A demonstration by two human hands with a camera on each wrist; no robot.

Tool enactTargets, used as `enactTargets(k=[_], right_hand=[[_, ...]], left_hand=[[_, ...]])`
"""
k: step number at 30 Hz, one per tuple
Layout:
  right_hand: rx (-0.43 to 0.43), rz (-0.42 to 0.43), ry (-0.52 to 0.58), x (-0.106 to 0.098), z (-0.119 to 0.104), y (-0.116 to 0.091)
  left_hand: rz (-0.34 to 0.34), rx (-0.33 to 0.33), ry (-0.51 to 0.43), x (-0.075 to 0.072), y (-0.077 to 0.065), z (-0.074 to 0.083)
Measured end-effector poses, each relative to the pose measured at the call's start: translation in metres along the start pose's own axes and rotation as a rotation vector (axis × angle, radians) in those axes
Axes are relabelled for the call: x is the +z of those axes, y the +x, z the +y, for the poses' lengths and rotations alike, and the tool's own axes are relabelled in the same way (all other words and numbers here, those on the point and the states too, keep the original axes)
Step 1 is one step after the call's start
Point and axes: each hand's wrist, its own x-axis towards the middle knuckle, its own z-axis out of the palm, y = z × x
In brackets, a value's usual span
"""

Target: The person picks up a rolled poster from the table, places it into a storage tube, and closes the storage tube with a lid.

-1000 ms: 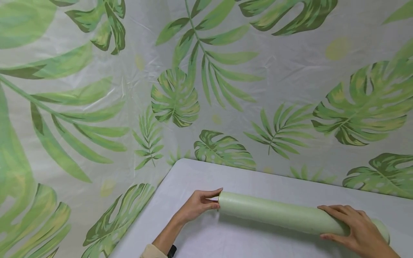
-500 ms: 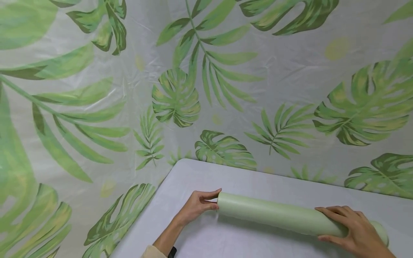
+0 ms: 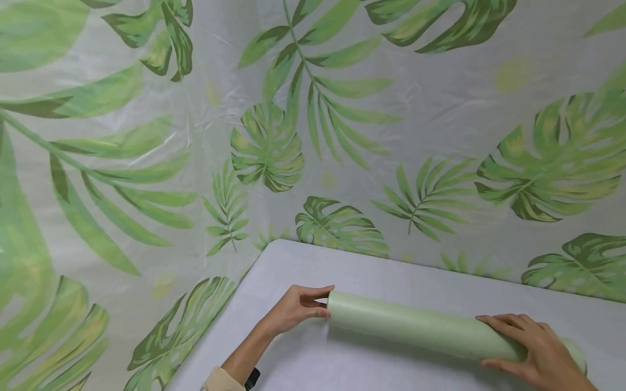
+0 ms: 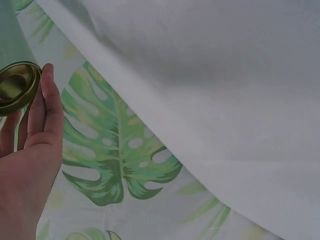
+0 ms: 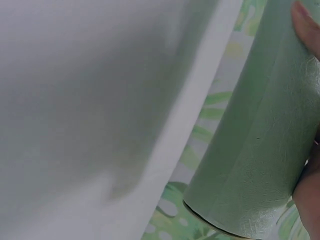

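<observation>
A long pale green tube [image 3: 406, 326] is held at a slant above the white table, its left end farther away. My left hand [image 3: 293, 312] pinches that end between fingers and thumb. In the left wrist view, a gold metal cap with a recessed centre [image 4: 15, 87] closes the end, with the left fingers at its rim. Near the other end my right hand [image 3: 535, 347] grips the tube, fingers over the top and thumb below. The right wrist view shows the tube's wrinkled green covering [image 5: 250, 135] and a thin dark rim at its lower end.
Below the tube lies the white table [image 3: 293, 266], with a rounded corner at the back left. Leaf-patterned sheeting [image 3: 342, 136] hangs behind the table and along its left side, close to the edges. A dark wristband [image 3: 252, 378] is on the left wrist.
Both hands and the tube have shifted slightly to the left in the head view. The hold of each hand looks the same.
</observation>
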Motion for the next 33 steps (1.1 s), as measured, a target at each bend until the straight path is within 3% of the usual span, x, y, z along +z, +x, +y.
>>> enactTargets(k=[11, 24, 33], right_hand=[[-0.018, 0.065, 0.009, -0.003, -0.010, 0.006], [-0.031, 0.056, 0.052, 0.012, -0.007, 0.008], [-0.027, 0.028, 0.042, 0.019, -0.006, 0.006]], left_hand=[[0.001, -0.022, 0.104, -0.010, 0.000, 0.018], [-0.021, -0.069, 0.181, -0.012, -0.001, 0.007], [-0.031, -0.067, 0.223, -0.009, 0.001, 0.000]])
